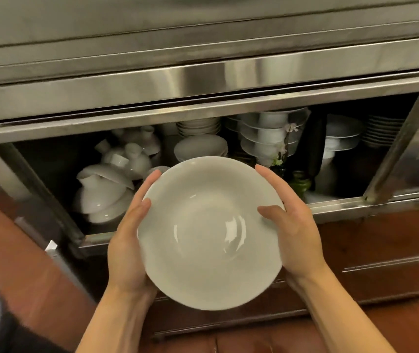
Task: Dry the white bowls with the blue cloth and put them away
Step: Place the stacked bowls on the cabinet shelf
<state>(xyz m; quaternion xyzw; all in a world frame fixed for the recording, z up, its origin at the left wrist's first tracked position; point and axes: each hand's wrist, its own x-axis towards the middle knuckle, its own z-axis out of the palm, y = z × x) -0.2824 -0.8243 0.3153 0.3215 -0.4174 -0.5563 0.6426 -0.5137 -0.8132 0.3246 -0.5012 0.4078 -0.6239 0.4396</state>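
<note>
Two bare forearms enter from the lower edge; between them a wide-rimmed white bowl (pixel 211 233), face up towards the camera, held in the air in front of an open cabinet (pixel 96 236); left hand (pixel 129 238) clasped on the bowl's left rim, thumb lying over the upper face, fingers curled behind and underneath; right hand (pixel 291 228) clasped on the right rim in the same manner, thumb across the face, fingers wrapped round the far edge; both hands partly closed, holding nothing but the bowl; the bowl's well glossy, with bright reflections near its centre; the blue cloth does not appear in this view; below and to either side, a reddish-brown floor (pixel 17 256); beyond the bowl, the cabinet's stainless steel frame, its interior dark; inside at left, a jumble of white lidded vessels (pixel 106 189), some tipped on their sides; centre back, a stack of shallow white dishes (pixel 199 126) with an upturned white bowl (pixel 199 147) in front of it; right of centre, a tall stack of footed white dishes (pixel 269 133); beside it a small green jar (pixel 301 182), partly blurred; further right, more white stacked ware (pixel 340 138) and a pile of ribbed plates (pixel 381 131); above all, a steel counter edge (pixel 203 75), blurred.
</note>
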